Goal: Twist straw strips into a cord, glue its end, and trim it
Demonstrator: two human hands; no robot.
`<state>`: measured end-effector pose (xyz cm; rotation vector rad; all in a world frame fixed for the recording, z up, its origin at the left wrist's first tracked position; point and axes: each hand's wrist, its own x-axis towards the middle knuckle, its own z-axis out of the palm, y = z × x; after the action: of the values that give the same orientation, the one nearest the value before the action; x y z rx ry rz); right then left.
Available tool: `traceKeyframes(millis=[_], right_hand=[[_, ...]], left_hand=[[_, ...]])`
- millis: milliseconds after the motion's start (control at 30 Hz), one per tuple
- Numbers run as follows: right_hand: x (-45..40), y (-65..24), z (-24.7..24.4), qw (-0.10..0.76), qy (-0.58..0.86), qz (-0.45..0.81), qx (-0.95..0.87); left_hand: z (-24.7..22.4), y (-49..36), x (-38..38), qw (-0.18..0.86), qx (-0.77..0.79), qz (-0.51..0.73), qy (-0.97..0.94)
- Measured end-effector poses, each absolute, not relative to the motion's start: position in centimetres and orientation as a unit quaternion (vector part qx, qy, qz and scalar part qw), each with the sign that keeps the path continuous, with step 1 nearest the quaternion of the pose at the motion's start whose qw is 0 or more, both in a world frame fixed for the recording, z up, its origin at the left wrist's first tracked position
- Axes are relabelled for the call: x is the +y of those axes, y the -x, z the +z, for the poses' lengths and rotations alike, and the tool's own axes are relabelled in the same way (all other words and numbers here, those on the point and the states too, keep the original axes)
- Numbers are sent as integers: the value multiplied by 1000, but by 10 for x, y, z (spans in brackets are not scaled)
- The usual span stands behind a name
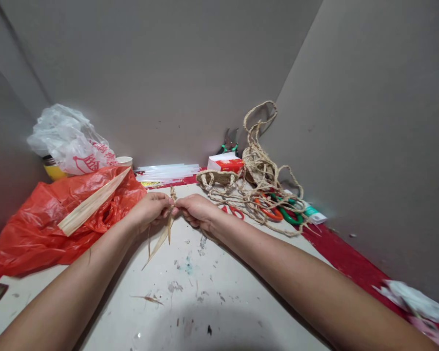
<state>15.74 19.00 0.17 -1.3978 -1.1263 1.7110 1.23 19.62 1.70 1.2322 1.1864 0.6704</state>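
Note:
Both my hands meet over the far middle of the white table board (219, 302). Between their pinched fingertips is a strand of dry plant fibre (161, 243); its loose ends hang toward me and a short braided piece (173, 194) sticks up beyond the fingers. My left hand (154, 208) pinches the strand from the left. From the right, my right hand (195, 209) pinches it too, with its fingers curled. A wide dry husk strip (95, 202) lies on a red plastic bag (32, 214) to the left.
Braided rope (256, 165) is heaped at the back right, with red scissors (237, 212), green-handled scissors (290, 217) and a red-and-white box (225, 163) by it. Translucent sticks (168, 171) lie along the back. A white plastic bag (71, 139) stands back left. Grey walls enclose the board.

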Motion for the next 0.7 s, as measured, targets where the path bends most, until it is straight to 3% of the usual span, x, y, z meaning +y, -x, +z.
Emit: traceKeyframes(millis=[300,433,600,700], right_hand=[[191,-163,0,320,507,689,-407],[193,-169,-2,311,479,716,-402],[195,-174,-2,281,435,750,-411],[197,-175,-3,275,420,751,-430]], left_hand=[[7,-37,171,454,553,290,-635],[15,-29,178,499,545,263,-620],[15,-17,196,529,532,390,-533],[7,-23,193,589,505,364,-515]])
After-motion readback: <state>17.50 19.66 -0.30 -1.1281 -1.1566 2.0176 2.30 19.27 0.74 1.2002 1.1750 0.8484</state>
